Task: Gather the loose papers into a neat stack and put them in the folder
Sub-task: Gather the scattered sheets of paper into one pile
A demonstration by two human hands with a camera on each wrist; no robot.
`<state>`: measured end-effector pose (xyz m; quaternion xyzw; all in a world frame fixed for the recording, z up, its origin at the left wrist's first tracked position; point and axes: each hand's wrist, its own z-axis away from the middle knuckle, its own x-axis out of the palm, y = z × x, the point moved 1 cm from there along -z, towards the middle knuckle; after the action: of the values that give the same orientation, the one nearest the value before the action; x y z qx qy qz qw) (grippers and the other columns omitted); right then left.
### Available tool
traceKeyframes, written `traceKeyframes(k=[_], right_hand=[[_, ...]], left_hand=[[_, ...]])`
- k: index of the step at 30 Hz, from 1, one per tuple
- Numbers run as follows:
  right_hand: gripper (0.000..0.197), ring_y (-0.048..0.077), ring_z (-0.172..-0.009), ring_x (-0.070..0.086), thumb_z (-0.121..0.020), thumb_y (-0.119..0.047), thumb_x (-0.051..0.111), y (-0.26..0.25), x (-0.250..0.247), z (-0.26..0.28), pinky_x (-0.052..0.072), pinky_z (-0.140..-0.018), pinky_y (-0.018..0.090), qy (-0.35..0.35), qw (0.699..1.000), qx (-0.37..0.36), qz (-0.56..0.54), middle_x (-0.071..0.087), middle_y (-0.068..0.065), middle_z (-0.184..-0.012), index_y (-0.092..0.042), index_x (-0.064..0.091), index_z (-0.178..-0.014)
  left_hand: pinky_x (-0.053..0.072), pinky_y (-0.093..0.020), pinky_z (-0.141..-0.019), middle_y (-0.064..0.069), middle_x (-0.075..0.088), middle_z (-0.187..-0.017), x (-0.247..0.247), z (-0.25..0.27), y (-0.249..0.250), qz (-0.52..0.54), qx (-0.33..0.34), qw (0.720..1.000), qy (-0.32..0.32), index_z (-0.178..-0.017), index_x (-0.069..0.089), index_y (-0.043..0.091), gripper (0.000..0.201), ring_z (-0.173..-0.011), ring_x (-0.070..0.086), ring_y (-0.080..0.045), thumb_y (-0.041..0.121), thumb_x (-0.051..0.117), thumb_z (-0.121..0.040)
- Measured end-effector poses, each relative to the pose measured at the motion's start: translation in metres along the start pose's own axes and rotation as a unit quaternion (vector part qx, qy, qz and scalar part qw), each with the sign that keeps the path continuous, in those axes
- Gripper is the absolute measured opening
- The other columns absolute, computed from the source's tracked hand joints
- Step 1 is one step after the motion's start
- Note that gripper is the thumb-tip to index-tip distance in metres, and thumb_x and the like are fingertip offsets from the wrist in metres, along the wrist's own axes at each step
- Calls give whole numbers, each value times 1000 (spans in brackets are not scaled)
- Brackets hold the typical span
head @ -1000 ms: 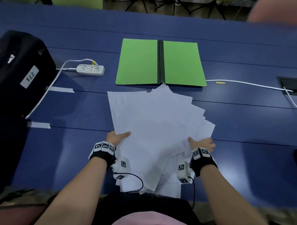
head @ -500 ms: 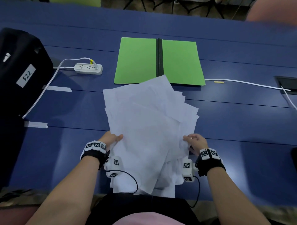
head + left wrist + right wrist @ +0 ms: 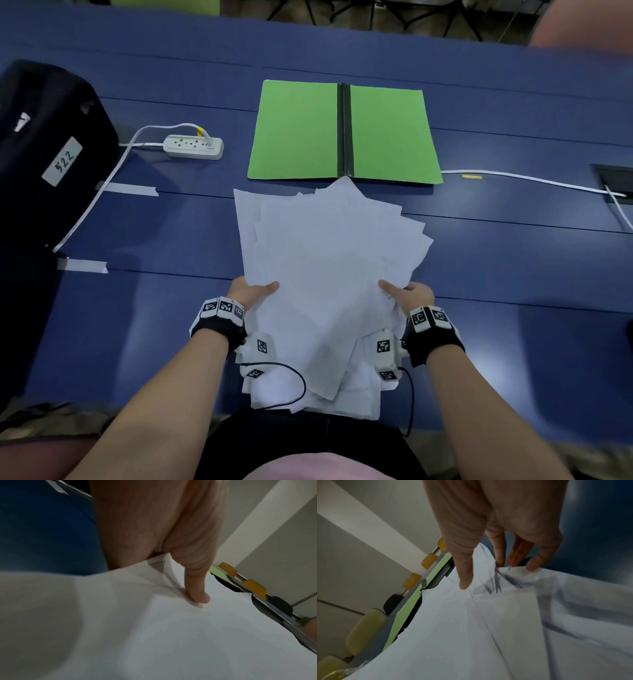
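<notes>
Hands' grip: left hand (image 3: 251, 291), right hand (image 3: 412, 294) pinch fanned papers (image 3: 329, 253).

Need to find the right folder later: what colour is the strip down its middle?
Black, running down the centre of the open green folder; the head view shows it best.

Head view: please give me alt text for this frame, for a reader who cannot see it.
Both hands, left hand and right hand, grip a fanned, uneven pile of white papers over a blue table. Beyond it lies an open green folder, with a white power strip to its left.
</notes>
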<state>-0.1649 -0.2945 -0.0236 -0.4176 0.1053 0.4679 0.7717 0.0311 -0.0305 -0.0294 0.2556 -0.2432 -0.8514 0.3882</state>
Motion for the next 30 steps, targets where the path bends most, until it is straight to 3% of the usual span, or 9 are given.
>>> traceKeyframes(k=[2,6,9,12,15,20,24,27,30], right_hand=[[43,23,-69,54,-66,-40,82,-7,5,3,44,-57,28,-31,999,10,4,57,8,-84,-7,56,-76],[92,31,-115,54,-60,-29,88,-15,18,6,50,-92,42,-66,997,7,-30,53,9,-128,1,40,-133],[94,21,-99,57,-66,-16,85,-18,9,6,52,-77,25,-67,995,-18,-77,52,4,-116,-6,30,-141],[92,22,-112,54,-68,-9,83,-11,-2,1,45,-99,36,-53,992,-17,-109,52,5,-127,-6,29,-141],[98,28,-118,54,-62,-13,87,-2,0,-1,44,-102,46,-62,989,6,-133,53,7,-128,-4,29,-140],[46,29,-79,62,-74,-22,74,4,13,5,50,-71,36,-119,979,50,-159,66,12,-81,8,61,-107],[60,22,-65,55,-66,-59,73,0,21,10,45,-61,29,-108,985,39,-131,57,6,-72,-4,59,-85],[68,16,-62,49,-66,-72,64,-8,24,23,44,-57,29,-76,979,6,-190,49,-3,-69,-9,55,-90],[68,19,-94,61,-72,-55,71,-5,24,27,51,-92,41,-108,968,-48,-222,63,-4,-97,-9,53,-118]], left_hand=[[44,-34,-92,-7,63,-123,2,-4,0,-10,-1,1000,-8,-122,57,10,56,-107,57,-25,23,81,-73],[45,-38,-100,-5,62,-124,7,-5,3,-26,-11,999,-21,-128,52,8,65,-114,57,-28,23,82,-72],[45,-36,-99,-7,60,-124,2,-5,3,-39,-19,999,-29,-131,49,5,55,-115,57,-29,14,73,-81],[43,-36,-101,-6,56,-128,-5,-4,-3,-58,-29,997,-35,-133,45,5,55,-116,55,-27,16,69,-85],[41,-40,-105,-7,60,-126,-13,-5,-10,-28,-53,995,-75,-128,51,5,48,-118,56,-28,10,69,-84],[45,-44,-104,-6,65,-124,-22,-38,-32,-13,-74,994,-85,-128,53,11,103,-115,61,-27,49,93,-42],[37,-40,-108,-5,52,-135,-4,-3,-6,-64,-64,994,-61,-137,41,7,90,-129,47,-28,43,83,-66],[39,-37,-107,-3,52,-136,3,-1,-3,-51,-40,997,-29,-133,45,4,62,-126,49,-27,21,74,-81],[41,-44,-108,-11,56,-134,3,-8,-9,-56,-28,998,-12,-133,46,0,57,-122,54,-31,13,70,-83]])
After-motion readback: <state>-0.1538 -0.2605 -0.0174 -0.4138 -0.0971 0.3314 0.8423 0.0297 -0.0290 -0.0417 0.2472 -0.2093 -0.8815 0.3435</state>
